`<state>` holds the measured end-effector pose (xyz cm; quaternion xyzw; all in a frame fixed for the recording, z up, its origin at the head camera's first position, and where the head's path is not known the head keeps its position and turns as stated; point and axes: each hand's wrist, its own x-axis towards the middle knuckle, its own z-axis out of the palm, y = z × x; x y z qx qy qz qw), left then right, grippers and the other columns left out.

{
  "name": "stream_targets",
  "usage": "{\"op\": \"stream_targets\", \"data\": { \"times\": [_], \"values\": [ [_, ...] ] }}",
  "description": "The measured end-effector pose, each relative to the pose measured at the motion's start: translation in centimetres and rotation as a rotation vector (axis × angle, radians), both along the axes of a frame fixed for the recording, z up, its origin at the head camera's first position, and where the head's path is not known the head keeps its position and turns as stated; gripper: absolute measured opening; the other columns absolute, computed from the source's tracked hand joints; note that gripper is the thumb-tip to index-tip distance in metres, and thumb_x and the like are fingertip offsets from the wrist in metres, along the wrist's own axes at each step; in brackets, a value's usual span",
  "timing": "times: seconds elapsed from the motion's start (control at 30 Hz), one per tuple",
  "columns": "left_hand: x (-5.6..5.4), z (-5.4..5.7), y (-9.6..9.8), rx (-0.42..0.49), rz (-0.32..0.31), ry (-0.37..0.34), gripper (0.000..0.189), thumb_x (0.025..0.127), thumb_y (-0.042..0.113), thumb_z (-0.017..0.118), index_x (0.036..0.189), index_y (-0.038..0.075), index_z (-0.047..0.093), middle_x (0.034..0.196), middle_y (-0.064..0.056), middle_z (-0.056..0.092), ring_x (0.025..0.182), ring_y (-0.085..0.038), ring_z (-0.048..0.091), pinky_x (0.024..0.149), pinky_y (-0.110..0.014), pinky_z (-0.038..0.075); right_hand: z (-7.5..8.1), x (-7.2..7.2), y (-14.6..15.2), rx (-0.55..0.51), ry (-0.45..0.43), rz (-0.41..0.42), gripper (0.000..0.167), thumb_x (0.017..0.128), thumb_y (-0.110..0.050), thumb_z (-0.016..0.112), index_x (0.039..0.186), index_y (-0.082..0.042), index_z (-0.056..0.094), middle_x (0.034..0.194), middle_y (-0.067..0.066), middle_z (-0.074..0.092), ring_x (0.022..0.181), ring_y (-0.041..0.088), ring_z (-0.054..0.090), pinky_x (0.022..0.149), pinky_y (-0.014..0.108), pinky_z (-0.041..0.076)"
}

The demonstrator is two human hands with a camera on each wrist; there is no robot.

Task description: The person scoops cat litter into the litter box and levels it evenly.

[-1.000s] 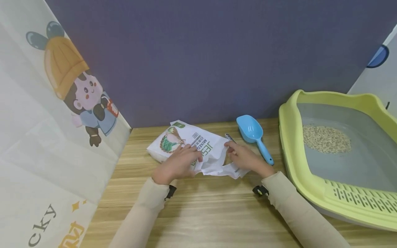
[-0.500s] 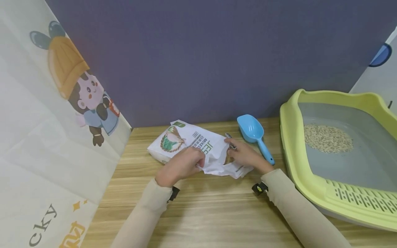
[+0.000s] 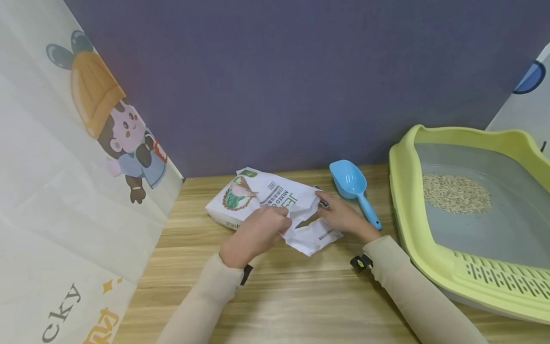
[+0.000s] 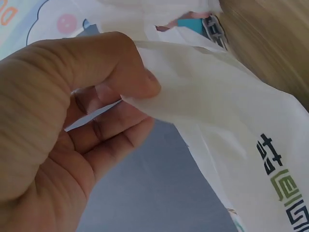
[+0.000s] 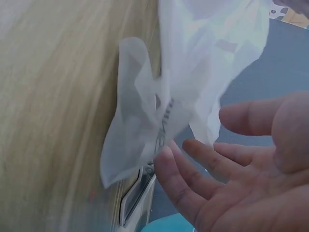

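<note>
A white printed paper bag lies on the wooden table, its near right end torn into a gap with a loose flap. In the left wrist view, the thumb and fingers of my left hand pinch the torn paper edge. My right hand is at the other end of the tear. Its fingers are spread and loosely bent, with the fingertips against or just behind the flap and the thumb apart from it. The inside of the bag is mostly hidden.
A blue scoop lies behind my right hand. To the right stands a yellow-rimmed litter tray with a patch of pale pellets. A thin dark and silver object lies beside the bag. A dark partition bounds the back.
My left hand has moved right and now pinches the paper edge. The flap has swung toward the front, and the tear's shape has changed. My right hand has hardly moved.
</note>
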<state>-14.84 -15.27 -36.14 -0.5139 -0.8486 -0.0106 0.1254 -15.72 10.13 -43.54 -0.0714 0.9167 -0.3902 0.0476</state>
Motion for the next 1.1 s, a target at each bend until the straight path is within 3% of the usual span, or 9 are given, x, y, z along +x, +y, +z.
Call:
{"op": "stream_targets", "data": {
  "times": [0.27,0.4,0.57,0.73,0.87,0.97,1.1],
  "values": [
    [1.3,-0.1,0.8,-0.097,0.01,0.088,0.027,0.071,-0.005,0.08,0.082,0.019,0.077,0.08,0.008,0.065,0.072,-0.014,0.062,0.066,-0.026,0.053,-0.1,0.0,0.1,0.007,-0.007,-0.022,0.061,0.102,-0.016,0.051,0.159,-0.005,0.032,0.159,0.026,0.039,0.124,0.04,0.058,0.096,0.05,0.052],
    [2.0,-0.4,1.4,-0.152,0.037,0.118,0.025,0.079,-0.001,0.078,0.09,0.021,0.079,0.083,0.007,0.066,0.075,-0.015,0.063,0.068,-0.025,0.054,0.0,0.1,0.1,0.006,-0.017,-0.017,0.061,0.102,-0.016,0.051,0.159,-0.004,0.031,0.158,0.028,0.04,0.124,0.042,0.061,0.095,0.05,0.055],
    [2.6,-0.6,1.8,-0.17,0.071,0.087,0.026,0.084,-0.001,0.075,0.1,0.018,0.078,0.092,0.002,0.07,0.078,-0.016,0.066,0.071,-0.027,0.056,0.1,0.2,0.0,0.004,-0.025,-0.016,0.061,0.102,-0.015,0.051,0.159,-0.003,0.031,0.159,0.028,0.037,0.127,0.043,0.06,0.099,0.051,0.054],
    [2.1,-0.2,1.2,-0.128,0.092,-0.006,0.031,0.076,-0.003,0.076,0.1,0.016,0.072,0.09,0.001,0.066,0.08,-0.017,0.064,0.071,-0.029,0.055,0.3,0.2,-0.1,0.0,-0.033,-0.016,0.061,0.103,-0.014,0.051,0.159,-0.002,0.029,0.161,0.029,0.034,0.129,0.045,0.059,0.102,0.053,0.052],
    [1.2,0.1,0.1,-0.109,0.144,-0.088,0.03,0.073,0.008,0.083,0.095,0.017,0.065,0.089,0.003,0.061,0.083,-0.018,0.057,0.071,-0.032,0.049,0.4,0.2,-0.2,0.006,-0.033,-0.02,0.061,0.103,-0.013,0.05,0.159,-0.002,0.029,0.161,0.028,0.033,0.13,0.045,0.058,0.103,0.053,0.052],
    [0.5,0.0,-0.7,-0.102,0.182,-0.114,0.03,0.07,0.005,0.082,0.087,0.017,0.061,0.088,0.002,0.057,0.084,-0.019,0.053,0.072,-0.033,0.045,0.4,0.2,-0.2,0.011,-0.037,-0.021,0.061,0.103,-0.013,0.05,0.159,-0.002,0.029,0.162,0.028,0.032,0.131,0.044,0.058,0.103,0.052,0.052],
    [-0.2,-0.2,-1.1,-0.086,0.178,-0.115,0.031,0.065,-0.006,0.075,0.074,0.017,0.056,0.081,0.003,0.054,0.079,-0.019,0.051,0.07,-0.031,0.043,0.3,0.2,-0.3,0.015,-0.04,-0.023,0.061,0.103,-0.014,0.05,0.159,-0.003,0.029,0.162,0.027,0.032,0.13,0.044,0.058,0.101,0.051,0.053]
  ]
}}
